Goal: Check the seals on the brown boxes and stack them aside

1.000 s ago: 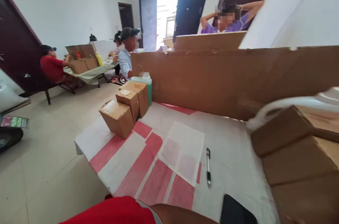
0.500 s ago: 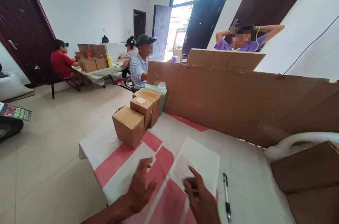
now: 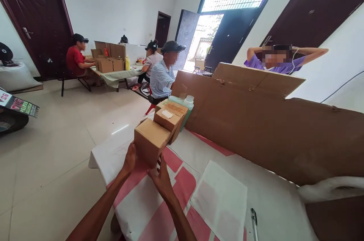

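Note:
A small brown cardboard box (image 3: 149, 142) is at the table's left side, held between my two hands. My left hand (image 3: 130, 159) lies along its left face, fingers pointing up. At its lower right corner, my right hand (image 3: 160, 176) grips with thumb and fingers apart around the edge. Whether the box is lifted or resting on the cloth, I cannot tell. Right behind it are a second cardboard box (image 3: 168, 120) with a white label and a larger box (image 3: 179, 109). A white sheet (image 3: 220, 201) lies flat to the right of my right hand, with a pen (image 3: 254, 220) beyond it.
A green jug (image 3: 189, 110) stands behind the boxes. A tall cardboard panel (image 3: 241, 127) runs along the table's far side. White wrapped material (image 3: 330, 188) and a dark brown box (image 3: 335, 218) are at right. Several people sit or stand beyond the table.
Both hands have moved forward and left, from open above the cloth and sheet to the sides of the nearest cardboard box. The view has shifted left.

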`<state>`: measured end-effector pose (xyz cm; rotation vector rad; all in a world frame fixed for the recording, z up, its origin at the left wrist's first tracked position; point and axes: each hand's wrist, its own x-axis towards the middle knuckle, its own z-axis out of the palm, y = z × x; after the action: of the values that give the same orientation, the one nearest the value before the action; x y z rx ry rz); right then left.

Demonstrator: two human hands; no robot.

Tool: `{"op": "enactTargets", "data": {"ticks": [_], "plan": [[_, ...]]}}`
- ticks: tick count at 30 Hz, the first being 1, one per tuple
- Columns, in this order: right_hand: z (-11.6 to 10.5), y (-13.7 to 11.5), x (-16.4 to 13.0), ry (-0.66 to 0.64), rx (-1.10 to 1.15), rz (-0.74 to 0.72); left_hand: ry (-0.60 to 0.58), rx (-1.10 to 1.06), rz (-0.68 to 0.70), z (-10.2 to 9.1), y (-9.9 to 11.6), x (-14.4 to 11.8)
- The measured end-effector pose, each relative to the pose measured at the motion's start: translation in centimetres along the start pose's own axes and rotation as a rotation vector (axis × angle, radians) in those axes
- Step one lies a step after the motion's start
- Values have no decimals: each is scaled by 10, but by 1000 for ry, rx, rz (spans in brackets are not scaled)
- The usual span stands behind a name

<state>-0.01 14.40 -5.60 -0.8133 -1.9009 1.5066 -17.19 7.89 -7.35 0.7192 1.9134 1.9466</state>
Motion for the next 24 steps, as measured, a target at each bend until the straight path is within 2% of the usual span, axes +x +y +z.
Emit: {"op": "enactTargets", "data": {"ticks": [2, 4, 8, 11, 14, 16, 19, 22, 24], "plan": [[-7, -2, -19, 28, 97, 10, -32, 15, -21, 4, 2, -34], [-28, -2, -41, 82, 154, 31, -84, 31, -46, 11, 6, -76], [-90, 12, -89, 248, 116, 119, -362, 18, -40, 38, 20, -154], [-134, 24, -117, 393, 94, 185, -512, -3, 16, 60, 31, -185], [-161, 32, -134, 492, 149, 199, -593, 0, 69, 75, 33, -185], [-166, 38, -137, 529, 196, 185, -550, 34, 39, 83, 30, -169], [-158, 49, -134, 549, 206, 138, -417, 90, -13, 95, 19, -134], [-146, 54, -128, 560, 117, 87, -485, 97, 0, 108, 9, -111], [-145, 53, -129, 559, 82, 73, -549, 88, 7, 115, 9, -111]]}}
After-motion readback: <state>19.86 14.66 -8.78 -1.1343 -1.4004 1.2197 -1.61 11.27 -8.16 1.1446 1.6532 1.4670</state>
